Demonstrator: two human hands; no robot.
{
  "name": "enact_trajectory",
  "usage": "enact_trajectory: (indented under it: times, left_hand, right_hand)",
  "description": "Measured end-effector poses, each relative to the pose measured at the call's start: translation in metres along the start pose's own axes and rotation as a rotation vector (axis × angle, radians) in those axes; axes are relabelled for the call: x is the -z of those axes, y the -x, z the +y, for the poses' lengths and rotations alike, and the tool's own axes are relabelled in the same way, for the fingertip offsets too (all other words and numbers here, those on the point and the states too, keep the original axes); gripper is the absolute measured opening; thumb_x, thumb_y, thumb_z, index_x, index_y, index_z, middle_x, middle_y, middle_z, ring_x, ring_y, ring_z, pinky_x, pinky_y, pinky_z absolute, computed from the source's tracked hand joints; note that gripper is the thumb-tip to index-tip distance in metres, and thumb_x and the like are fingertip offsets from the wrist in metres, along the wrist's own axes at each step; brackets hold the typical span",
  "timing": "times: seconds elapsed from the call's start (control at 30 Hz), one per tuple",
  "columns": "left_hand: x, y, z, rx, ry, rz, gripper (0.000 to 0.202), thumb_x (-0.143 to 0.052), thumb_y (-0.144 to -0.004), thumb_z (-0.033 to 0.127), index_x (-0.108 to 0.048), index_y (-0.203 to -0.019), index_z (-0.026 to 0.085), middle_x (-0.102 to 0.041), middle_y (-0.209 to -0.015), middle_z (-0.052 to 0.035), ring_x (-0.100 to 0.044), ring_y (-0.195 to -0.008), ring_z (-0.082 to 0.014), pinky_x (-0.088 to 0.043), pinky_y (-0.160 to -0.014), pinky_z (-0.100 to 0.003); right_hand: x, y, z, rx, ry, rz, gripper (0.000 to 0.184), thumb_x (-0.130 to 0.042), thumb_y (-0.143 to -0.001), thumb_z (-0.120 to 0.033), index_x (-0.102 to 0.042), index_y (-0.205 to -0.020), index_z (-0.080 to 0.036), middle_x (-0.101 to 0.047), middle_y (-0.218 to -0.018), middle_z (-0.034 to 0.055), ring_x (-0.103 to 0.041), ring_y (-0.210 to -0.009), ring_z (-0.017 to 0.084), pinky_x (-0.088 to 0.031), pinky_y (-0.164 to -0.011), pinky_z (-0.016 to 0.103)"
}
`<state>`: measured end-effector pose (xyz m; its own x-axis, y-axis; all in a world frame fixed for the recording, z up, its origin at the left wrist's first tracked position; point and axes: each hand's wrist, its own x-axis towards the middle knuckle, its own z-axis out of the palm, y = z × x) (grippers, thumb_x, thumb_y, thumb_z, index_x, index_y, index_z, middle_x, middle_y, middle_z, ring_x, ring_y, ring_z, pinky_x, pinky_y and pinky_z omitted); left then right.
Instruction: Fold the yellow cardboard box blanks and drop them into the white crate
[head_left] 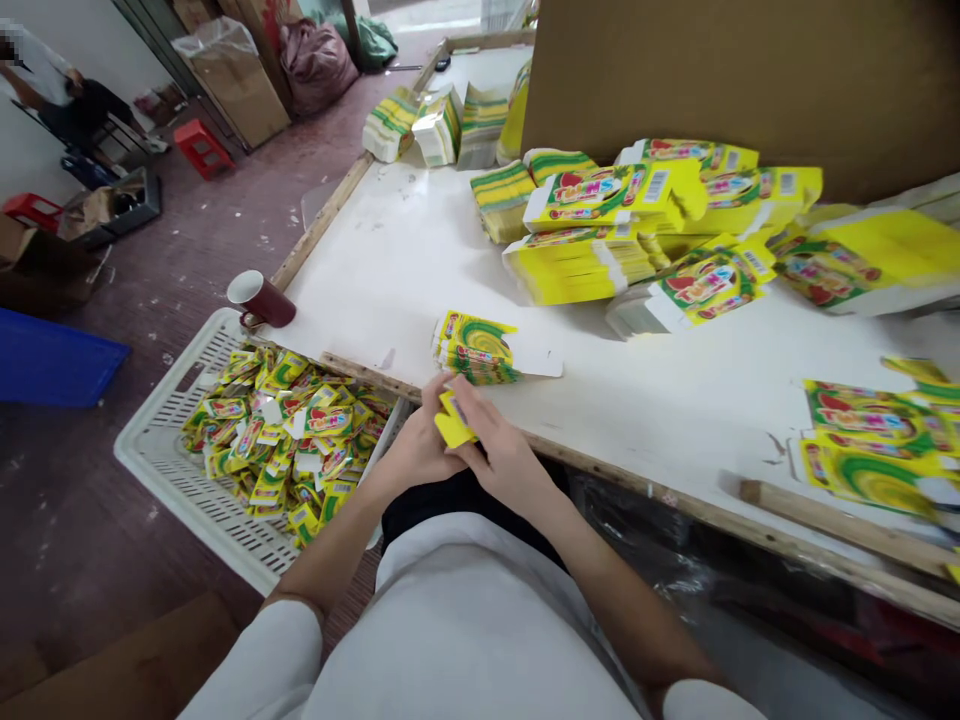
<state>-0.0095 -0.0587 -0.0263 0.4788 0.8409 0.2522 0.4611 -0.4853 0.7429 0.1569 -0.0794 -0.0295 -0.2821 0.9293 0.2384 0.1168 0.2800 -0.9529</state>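
Both my hands meet at the table's front edge around one small yellow carton. My left hand wraps its left side, and my right hand grips it from the right with thumb and fingers. A barcode shows on the carton's upper part; the rest is hidden by my fingers. Just beyond my hands, a small stack of flat printed cartons lies on the white table. To the left below the table, a white plastic basket holds many small yellow-green cartons.
A maroon mug stands at the table's left corner. Bundles of flat cartons are piled further back against a large cardboard sheet. More cartons lie at right, near a wooden strip. A person sits far left.
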Motion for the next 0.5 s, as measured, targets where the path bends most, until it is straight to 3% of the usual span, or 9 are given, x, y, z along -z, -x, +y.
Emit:
enact_trajectory:
  times: [0.07,0.13,0.23,0.3,0.37,0.5]
  left_hand:
    - [-0.003,-0.001,0.000,0.074,0.011,0.143,0.084,-0.081,-0.068,0.023,-0.037,-0.140,0.023,-0.053,-0.135,-0.0161,-0.063,-0.109,-0.0262,-0.054,-0.094,-0.042]
    - [-0.005,-0.002,0.004,0.242,0.036,0.335,0.097,-0.089,-0.062,0.031,-0.035,-0.142,0.023,-0.051,-0.134,-0.0153,-0.061,-0.110,-0.0260,-0.053,-0.094,-0.042]
    - [-0.002,-0.001,0.011,0.459,0.320,0.478,0.080,-0.090,-0.064,0.043,-0.047,-0.127,0.022,-0.060,-0.111,-0.0064,-0.065,-0.095,-0.0206,-0.054,-0.085,-0.035]
    - [0.003,-0.001,0.014,0.503,0.543,0.517,0.058,-0.085,-0.073,0.044,-0.053,-0.117,0.022,-0.063,-0.100,-0.0026,-0.067,-0.089,-0.0172,-0.054,-0.081,-0.031]
    - [0.009,-0.001,0.015,0.501,0.636,0.585,0.048,-0.084,-0.075,0.040,-0.058,-0.111,0.022,-0.066,-0.099,-0.0024,-0.068,-0.090,-0.0158,-0.055,-0.081,-0.028]
    - [0.016,-0.003,0.012,0.494,0.674,0.692,0.046,-0.087,-0.071,0.033,-0.062,-0.108,0.021,-0.067,-0.095,-0.0001,-0.066,-0.084,-0.0115,-0.054,-0.077,-0.022]
  right_hand:
    - [0.001,0.001,0.001,0.093,0.147,0.049,0.061,-0.049,-0.098,-0.013,-0.046,-0.155,-0.033,-0.040,-0.166,0.0039,-0.044,-0.150,0.024,-0.042,-0.122,0.044]
    - [0.004,-0.002,0.006,0.114,0.218,0.183,0.061,-0.045,-0.098,-0.010,-0.046,-0.154,-0.035,-0.047,-0.161,0.0035,-0.049,-0.146,0.022,-0.044,-0.120,0.043]
    - [0.009,-0.006,0.013,0.129,0.299,0.385,0.063,-0.048,-0.101,-0.016,-0.035,-0.160,-0.033,-0.048,-0.160,0.0065,-0.047,-0.148,0.024,-0.044,-0.121,0.046]
    - [0.011,-0.007,0.014,0.172,0.358,0.350,0.063,-0.052,-0.101,-0.021,-0.035,-0.160,-0.032,-0.039,-0.166,0.0080,-0.042,-0.151,0.026,-0.045,-0.120,0.047]
    - [0.014,-0.005,0.014,0.192,0.393,0.230,0.054,-0.055,-0.100,-0.024,-0.048,-0.154,-0.031,-0.031,-0.169,0.0080,-0.042,-0.151,0.029,-0.048,-0.117,0.046]
    - [0.028,-0.003,0.009,0.189,0.331,0.029,0.035,-0.062,-0.097,-0.024,-0.071,-0.131,-0.028,-0.038,-0.166,0.0105,-0.050,-0.145,0.031,-0.053,-0.112,0.047]
